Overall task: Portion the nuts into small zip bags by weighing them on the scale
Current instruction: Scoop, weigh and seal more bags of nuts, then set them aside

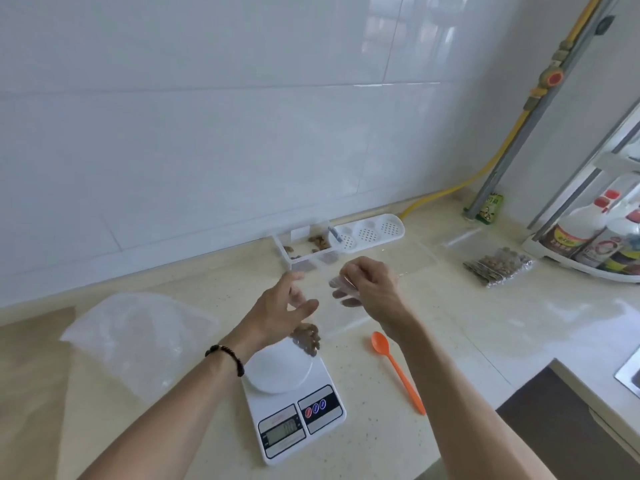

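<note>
Holding a small clear zip bag (325,306) up over the white digital kitchen scale (294,403), I have both hands at its mouth. My right hand (367,289) pinches one lip of the bag between curled fingers. My left hand (284,306), fingers spread and only loosely bent, seems to hold the other side apart, though the film is so clear and blurred that I cannot tell exactly where it touches. A small heap of brown nuts (306,339) sits in the bottom corner of the bag, hanging just above the round white weighing plate (277,372).

This bag is thin, limp and slippery, and the nuts pull it down at one corner, so I judge it best gripped by the stiffer zip strip at the top rather than by the walls. The portion is light, but loose nuts would roll and spill if the mouth tipped.

More nuts lie in the clear rectangular plastic box (304,254) against the tiled wall. An orange plastic spoon (398,368) rests on the pale surface (467,323) just right of the scale. One filled zip bag (498,266) lies well apart on the right, and a large crumpled clear bag (138,334) lies on the left.
</note>
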A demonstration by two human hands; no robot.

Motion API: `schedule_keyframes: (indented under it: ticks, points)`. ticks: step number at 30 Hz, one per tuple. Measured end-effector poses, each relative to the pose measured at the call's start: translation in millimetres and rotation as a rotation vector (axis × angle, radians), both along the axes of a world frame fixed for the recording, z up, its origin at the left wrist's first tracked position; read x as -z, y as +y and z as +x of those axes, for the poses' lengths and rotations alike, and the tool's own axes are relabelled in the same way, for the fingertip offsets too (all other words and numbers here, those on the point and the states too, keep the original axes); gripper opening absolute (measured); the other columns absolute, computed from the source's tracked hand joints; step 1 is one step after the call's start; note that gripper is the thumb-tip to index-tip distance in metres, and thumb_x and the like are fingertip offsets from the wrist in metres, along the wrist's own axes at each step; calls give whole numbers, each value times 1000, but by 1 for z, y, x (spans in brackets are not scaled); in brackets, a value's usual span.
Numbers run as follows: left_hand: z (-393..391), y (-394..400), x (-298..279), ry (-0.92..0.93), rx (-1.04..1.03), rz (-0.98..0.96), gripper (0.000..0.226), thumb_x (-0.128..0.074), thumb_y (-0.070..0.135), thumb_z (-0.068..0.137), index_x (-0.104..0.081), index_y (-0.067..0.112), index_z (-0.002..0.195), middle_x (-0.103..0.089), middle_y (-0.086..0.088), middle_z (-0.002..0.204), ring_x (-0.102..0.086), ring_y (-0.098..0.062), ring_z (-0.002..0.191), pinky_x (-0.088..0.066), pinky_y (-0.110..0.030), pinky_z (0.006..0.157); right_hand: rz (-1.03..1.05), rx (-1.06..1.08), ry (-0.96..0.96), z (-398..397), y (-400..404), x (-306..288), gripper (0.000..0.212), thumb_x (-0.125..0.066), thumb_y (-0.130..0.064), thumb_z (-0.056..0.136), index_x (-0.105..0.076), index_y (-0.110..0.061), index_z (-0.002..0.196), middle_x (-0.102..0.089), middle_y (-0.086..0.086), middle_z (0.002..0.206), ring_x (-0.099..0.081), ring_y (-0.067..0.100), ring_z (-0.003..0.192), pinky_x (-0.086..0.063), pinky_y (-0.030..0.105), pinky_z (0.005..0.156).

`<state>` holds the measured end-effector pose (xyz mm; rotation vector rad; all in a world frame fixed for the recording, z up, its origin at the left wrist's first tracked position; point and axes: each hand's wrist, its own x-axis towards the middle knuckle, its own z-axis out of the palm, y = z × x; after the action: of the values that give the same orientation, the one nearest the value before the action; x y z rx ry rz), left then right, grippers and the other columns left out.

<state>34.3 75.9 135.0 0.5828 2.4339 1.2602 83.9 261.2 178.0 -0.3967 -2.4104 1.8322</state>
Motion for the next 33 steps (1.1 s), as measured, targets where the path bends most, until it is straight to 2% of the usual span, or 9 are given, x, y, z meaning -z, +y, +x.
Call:
schedule_keyframes:
  ticks: [2,5,9,13,20,25,27,30,33]
  points:
    - [-5,-13,15,-36,43,-70,12,-51,28,99,-55,21,108,-61,4,101,-56,-15,102,-43,-25,81,-40,-12,-9,-4,0,2,24,-46,-14,102,-61,-9,84,-75,10,88,-74,23,77,-60,35,69]
    - [-9,-23,31,-37,-29,-84,20,-44,16,99,-56,22,84,-66,3,87,-62,-18,87,-48,-27,75,-100,10,-47,-7,-2,12,24,-46,-19,102,-62,-9,87,-75,9,88,-73,25,80,-59,35,69]
    - [-17,-28,39,-19,-90,-116,19,-47,18,99,-59,19,84,-63,3,72,-58,-9,66,-45,-20,59,-38,5,-84,-10,-5,30,25,-58,-33,98,-64,-9,99,-74,7,87,-71,18,75,-58,28,65]
    - [-27,-30,48,-4,-68,-190,17,-49,20,99,-62,16,89,-64,3,76,-57,-6,67,-42,-17,57,38,41,-200,-16,-3,64,13,-61,-14,96,-67,-5,88,-71,10,80,-67,16,67,-58,26,63]
    - [-36,-24,77,75,-62,-321,11,-54,24,96,-60,18,104,-59,6,86,-59,-17,86,-49,-32,74,89,168,-365,-20,-4,117,13,-59,-18,96,-69,-10,94,-72,6,81,-66,14,69,-59,35,74]
    - [-31,-28,93,215,-77,-427,43,-54,31,95,-49,17,135,-54,-8,123,-50,-25,115,-43,-38,94,184,197,-400,-22,0,130,45,-60,-24,94,-45,-14,136,-63,4,116,-61,22,102,-52,34,80]
    - [-21,-37,98,264,-110,-454,48,-47,38,95,-49,13,136,-54,-12,125,-50,-30,116,-44,-42,93,343,152,-380,-23,0,134,54,-59,-28,94,-38,-14,142,-52,9,137,-49,27,124,-45,41,96]
    - [-1,-56,107,304,-132,-475,65,-26,52,92,-44,9,138,-53,-15,127,-47,-34,122,-44,-44,98,559,67,-264,-21,-12,131,54,-55,-31,96,-37,-13,144,-45,11,145,-38,30,133,-35,46,105]
    - [20,-74,119,305,-130,-567,73,-15,57,94,-27,11,150,-40,-15,147,-25,-33,143,-27,-48,114,722,-88,-131,-16,-28,129,55,-49,-37,99,-35,-17,148,-38,7,153,-29,28,142,-27,47,112]
